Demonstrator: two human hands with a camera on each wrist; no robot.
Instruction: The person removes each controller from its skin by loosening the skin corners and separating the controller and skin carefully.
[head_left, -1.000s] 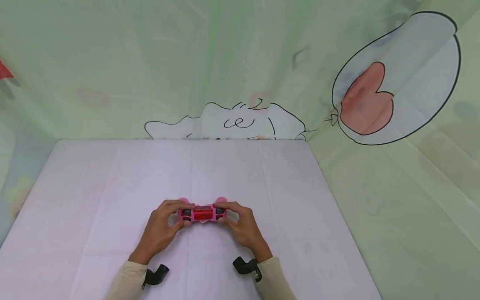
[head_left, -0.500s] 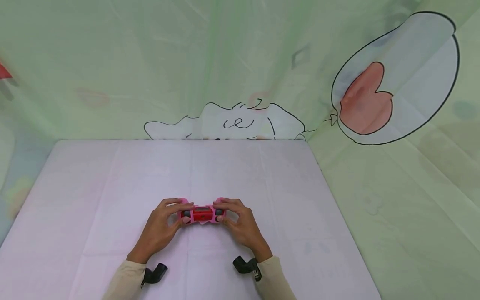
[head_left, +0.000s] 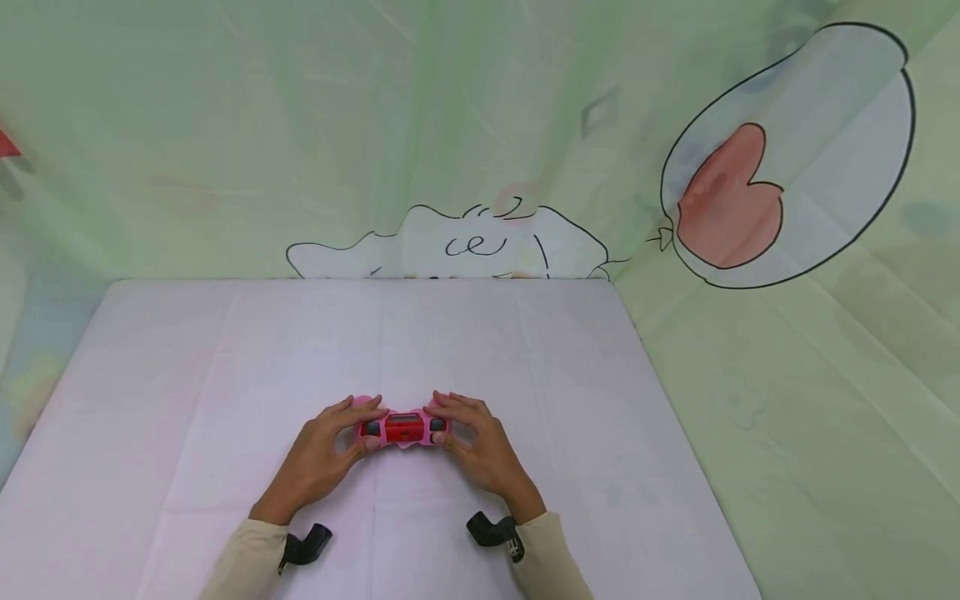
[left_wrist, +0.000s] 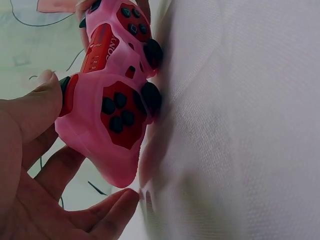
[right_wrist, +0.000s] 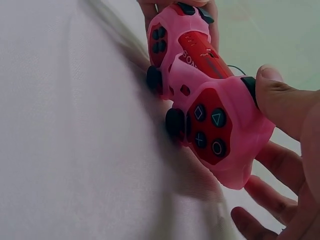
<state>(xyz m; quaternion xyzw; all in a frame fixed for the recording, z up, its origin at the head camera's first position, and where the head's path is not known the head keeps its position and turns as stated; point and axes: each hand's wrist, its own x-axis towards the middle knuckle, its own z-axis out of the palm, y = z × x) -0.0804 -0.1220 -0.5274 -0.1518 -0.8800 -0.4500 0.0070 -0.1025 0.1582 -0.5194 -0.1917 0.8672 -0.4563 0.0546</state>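
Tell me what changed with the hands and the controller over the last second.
Both hands have relaxed: the fingers of the left hand and right hand, curled over the top of the pink game controller before, now stretch out straighter. The controller sank slightly onto the pink cloth. It stayed between both hands, faceplate down.

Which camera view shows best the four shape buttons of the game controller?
The right wrist view: the four shape buttons face the lens, close. The left wrist view shows them small, far on the game controller; the head view cannot resolve them.

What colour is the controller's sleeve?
Pink, over a red controller with black buttons; clearest in the right wrist view.
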